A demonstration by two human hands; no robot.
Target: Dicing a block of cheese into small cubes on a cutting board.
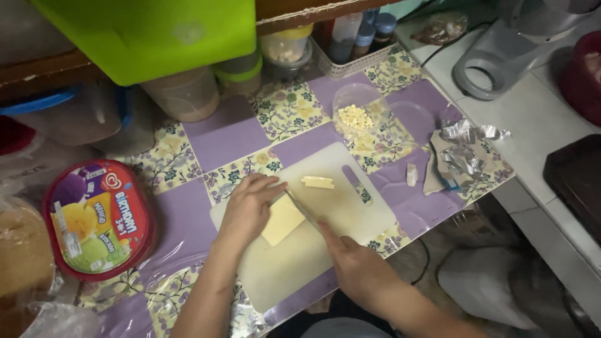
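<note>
Cheese block (282, 220), pale yellow, flat, lies on the white cutting board (350, 209) near its middle, long axis running from lower left to upper right. Left hand (248, 209) rests palm-down on the block's left edge, fingers curled loosely over it and pressing. Right hand (358, 266) is closed around a knife (303, 208), forefinger laid along the blade; the blade points up and left, crossing the block's right end. Cut strips (318, 182) lie just beyond, across the board. Clear container (363, 119) of small cheese cubes stands behind; crumpled foil wrapper (460, 156) lies at right.
</note>
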